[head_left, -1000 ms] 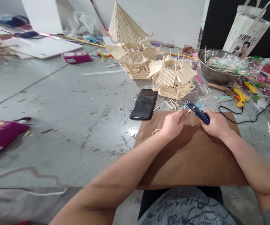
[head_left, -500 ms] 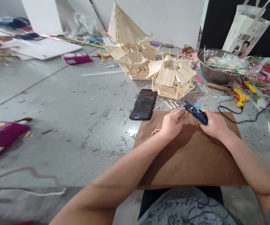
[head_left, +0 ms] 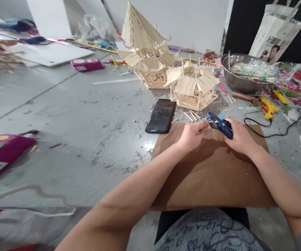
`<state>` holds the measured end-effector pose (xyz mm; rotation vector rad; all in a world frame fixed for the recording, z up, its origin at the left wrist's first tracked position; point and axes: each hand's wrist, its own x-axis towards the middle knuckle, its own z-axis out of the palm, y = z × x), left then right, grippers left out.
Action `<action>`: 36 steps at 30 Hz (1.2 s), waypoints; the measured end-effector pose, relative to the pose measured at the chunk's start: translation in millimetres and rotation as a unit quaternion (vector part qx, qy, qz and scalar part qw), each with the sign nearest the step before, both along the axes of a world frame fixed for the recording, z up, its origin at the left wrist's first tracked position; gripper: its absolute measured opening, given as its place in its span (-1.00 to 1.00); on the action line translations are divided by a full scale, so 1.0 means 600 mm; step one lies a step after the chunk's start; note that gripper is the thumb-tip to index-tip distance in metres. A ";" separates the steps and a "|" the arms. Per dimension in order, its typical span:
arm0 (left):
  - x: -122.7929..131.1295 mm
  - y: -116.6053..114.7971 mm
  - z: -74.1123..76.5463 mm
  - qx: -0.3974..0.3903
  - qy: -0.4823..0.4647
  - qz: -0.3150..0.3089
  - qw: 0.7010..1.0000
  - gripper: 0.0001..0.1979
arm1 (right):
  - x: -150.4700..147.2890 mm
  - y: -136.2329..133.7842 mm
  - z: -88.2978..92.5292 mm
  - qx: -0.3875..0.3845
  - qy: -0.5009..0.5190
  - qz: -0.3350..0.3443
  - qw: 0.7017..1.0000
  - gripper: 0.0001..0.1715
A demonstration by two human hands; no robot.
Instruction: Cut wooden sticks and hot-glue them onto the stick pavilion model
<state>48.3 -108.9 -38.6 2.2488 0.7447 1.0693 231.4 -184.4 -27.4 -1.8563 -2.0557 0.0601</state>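
Note:
My right hand (head_left: 240, 137) is wrapped round the handles of a dark blue hand cutter (head_left: 220, 124), its head pointing left and away from me. Just left of the cutter's head, my left hand (head_left: 193, 135) is closed in a pinch. Whatever its fingertips hold is too small and hidden to name. Both hands are above a brown board (head_left: 213, 181). Short cut wooden sticks (head_left: 191, 115) lie just beyond the board's far edge. Behind them stands a small six-sided stick pavilion (head_left: 193, 85), beside a taller stick pagoda (head_left: 146, 48) with a pointed roof.
A black phone (head_left: 161, 116) lies left of the sticks. At the right are a metal bowl (head_left: 225, 75) of bagged sticks, a yellow glue gun (head_left: 270, 108) with its black cord, and mixed craft scraps. Purple power strips (head_left: 6, 153) sit on the left.
My left hand has drawn its fingers together and sits closer to the cutter's head. The cutter has turned slightly in my right hand.

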 end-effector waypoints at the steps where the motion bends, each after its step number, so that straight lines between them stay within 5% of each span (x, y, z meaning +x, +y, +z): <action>1: 0.000 -0.001 0.000 -0.001 0.004 0.004 1.000 -0.78 | -0.001 -0.001 0.001 0.000 0.002 0.001 1.000 -0.45; 8: -0.005 -0.009 -0.008 0.071 0.040 0.085 0.993 -0.83 | -0.021 -0.007 0.005 -0.015 -0.007 -0.031 0.999 -0.43; 20: -0.009 0.007 -0.014 0.175 0.010 0.024 0.984 -0.78 | -0.014 -0.002 0.003 0.025 -0.028 0.033 0.999 -0.35; 26: -0.009 0.023 -0.024 0.240 0.006 0.047 0.970 -0.76 | -0.029 -0.008 0.005 0.010 0.013 0.021 1.000 -0.38; 30: -0.009 0.017 -0.024 0.176 -0.012 0.039 0.983 -0.75 | -0.028 -0.006 -0.002 0.021 0.020 0.011 1.000 -0.37; 36: -0.003 -0.010 -0.003 -0.046 -0.048 -0.046 0.997 -0.78 | -0.006 0.003 -0.007 0.027 0.012 0.058 0.998 -0.29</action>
